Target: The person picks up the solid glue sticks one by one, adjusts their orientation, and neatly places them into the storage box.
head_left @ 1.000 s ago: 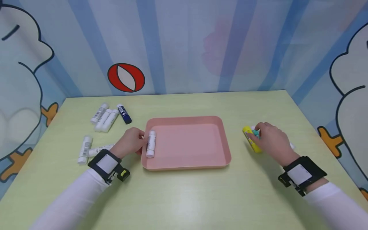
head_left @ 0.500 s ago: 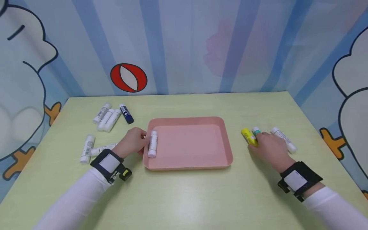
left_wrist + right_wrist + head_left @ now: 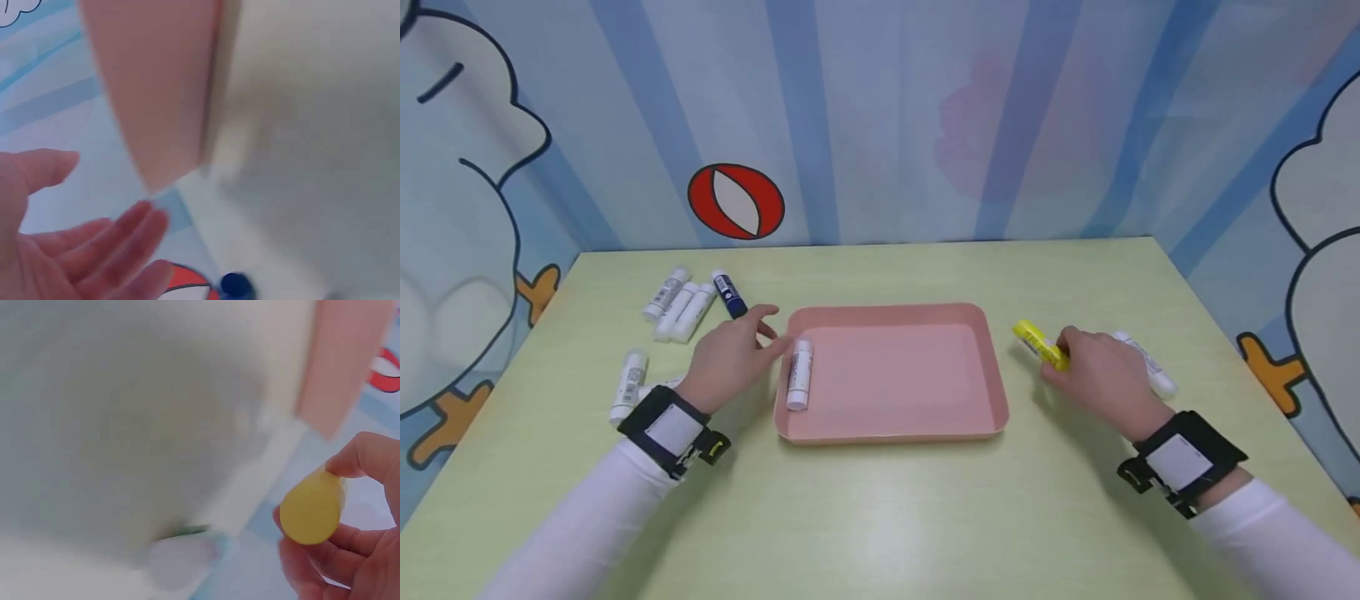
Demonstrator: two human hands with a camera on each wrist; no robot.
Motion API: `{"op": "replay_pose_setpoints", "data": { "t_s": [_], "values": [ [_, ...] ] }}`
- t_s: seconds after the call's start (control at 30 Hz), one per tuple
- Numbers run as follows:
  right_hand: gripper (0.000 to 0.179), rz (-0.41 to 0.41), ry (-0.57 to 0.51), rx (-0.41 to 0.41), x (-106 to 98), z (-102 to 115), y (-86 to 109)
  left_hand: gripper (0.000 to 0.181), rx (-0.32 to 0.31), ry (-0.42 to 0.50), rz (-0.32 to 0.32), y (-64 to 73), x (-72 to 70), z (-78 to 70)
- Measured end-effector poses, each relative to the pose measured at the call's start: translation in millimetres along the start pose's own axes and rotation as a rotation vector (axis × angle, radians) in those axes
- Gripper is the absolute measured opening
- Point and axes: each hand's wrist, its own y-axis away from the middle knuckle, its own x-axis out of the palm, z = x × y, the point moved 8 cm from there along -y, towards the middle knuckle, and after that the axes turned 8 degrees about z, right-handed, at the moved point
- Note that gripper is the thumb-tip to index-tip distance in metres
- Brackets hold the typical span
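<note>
In the head view, my right hand (image 3: pixel 1105 379) pinches a yellow glue stick (image 3: pixel 1040 343) between thumb and fingers, right of the pink tray (image 3: pixel 895 437). Its round yellow end (image 3: pixel 310 512) faces the camera in the right wrist view. My left hand (image 3: pixel 730 358) is off the tray's left rim, fingers extended and holding nothing; the left wrist view shows the same hand (image 3: pixel 94 250) with thumb and fingers apart. A white glue stick (image 3: pixel 800 375) lies inside the tray along its left wall. Beyond my left fingers lies a dark blue glue stick (image 3: pixel 728 293).
Several white glue sticks (image 3: pixel 692 314) lie at the back left, with another (image 3: pixel 629 385) nearer and one partly behind my left wrist. Right of my right hand is a white one (image 3: pixel 1148 364). A blurred white and teal stick (image 3: pixel 181 559) shows in the right wrist view.
My left hand has let go of the tray's rim and moved slightly left, fingers opening. The right hand has taken hold of the yellow glue stick and shifted it slightly left.
</note>
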Motion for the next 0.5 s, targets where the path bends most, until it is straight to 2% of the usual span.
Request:
{"op": "replay_pose_setpoints", "data": {
  "t_s": [0.07, 0.13, 0.27, 0.33, 0.4, 0.5],
  "values": [
    [0.030, 0.015, -0.019, -0.010, -7.0, 10.4, -2.8, 0.053, 0.076, -0.050, -0.089, 3.8, -11.3, -13.0],
    [0.031, 0.021, -0.024, -0.029, -13.1, 22.7, -6.0, 0.052, 0.174, -0.097, -0.149, 7.5, -18.2, -28.9],
    [0.030, 0.028, -0.045, -0.085, -21.2, 49.2, -13.0, 0.051, 0.416, -0.213, -0.212, 16.5, -20.1, -67.9],
    [0.030, 0.041, -0.069, -0.106, -22.3, 61.2, -16.5, 0.050, 0.537, -0.284, -0.227, 21.3, -15.4, -88.0],
    [0.031, 0.071, -0.108, -0.115, -21.2, 71.7, -19.5, 0.051, 0.627, -0.340, -0.216, 25.5, -7.3, -105.6],
    [0.032, 0.126, -0.176, -0.120, -16.9, 86.9, -21.9, 0.053, 0.688, -0.401, -0.166, 29.4, 7.5, -125.5]
  ]
}}
